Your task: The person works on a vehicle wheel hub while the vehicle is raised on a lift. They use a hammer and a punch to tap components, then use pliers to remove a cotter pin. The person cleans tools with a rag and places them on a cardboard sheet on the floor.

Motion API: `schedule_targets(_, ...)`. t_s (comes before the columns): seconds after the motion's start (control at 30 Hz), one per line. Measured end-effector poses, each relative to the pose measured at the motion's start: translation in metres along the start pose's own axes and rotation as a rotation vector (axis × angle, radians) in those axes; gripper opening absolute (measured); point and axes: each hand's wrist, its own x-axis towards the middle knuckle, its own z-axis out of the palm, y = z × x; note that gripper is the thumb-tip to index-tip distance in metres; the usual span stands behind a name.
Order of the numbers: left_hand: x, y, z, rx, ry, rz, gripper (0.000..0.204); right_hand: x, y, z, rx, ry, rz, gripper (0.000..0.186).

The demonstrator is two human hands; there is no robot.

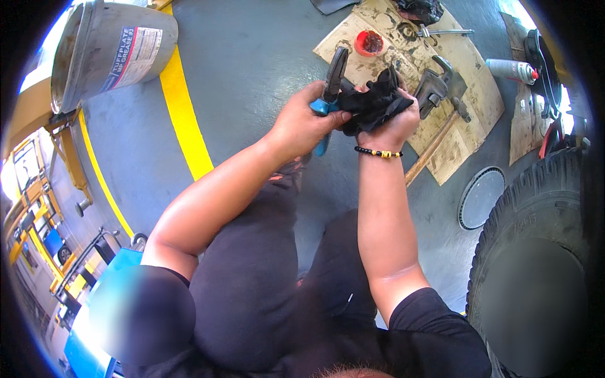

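My left hand (300, 123) is closed around pliers (336, 74) with dark jaws and blue handles, the jaws pointing away from me. Bunched black cloth (377, 104), perhaps a rag, sits just right of the pliers and touches them. My right hand (403, 118) grips this cloth from its right side, with most of its fingers hidden behind it. Both hands are held together above the floor, at the near left edge of a stained cardboard sheet (482, 116). A beaded bracelet (381, 153) is on my right wrist.
On the cardboard lie a red cup (368, 43) of dark grease, a pipe wrench (432, 89), a hammer (435, 142) and a ratchet-like tool (449, 31). A spray can (507, 70) lies farther right. A large tyre (529, 201) stands at right, a bucket (135, 53) at far left.
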Motion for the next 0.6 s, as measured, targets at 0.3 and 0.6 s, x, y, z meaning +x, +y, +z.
schedule_targets(0.3,-0.044,0.027,0.002,0.175,-0.015,0.254,0.044,-0.046,-0.006,0.037,-1.115,-0.275,-1.262,0.027)
schedule_targets(0.6,-0.275,0.076,-0.058,0.384,0.357,0.286,0.038,-0.054,-0.027,0.0,-1.479,-0.679,-1.561,0.031)
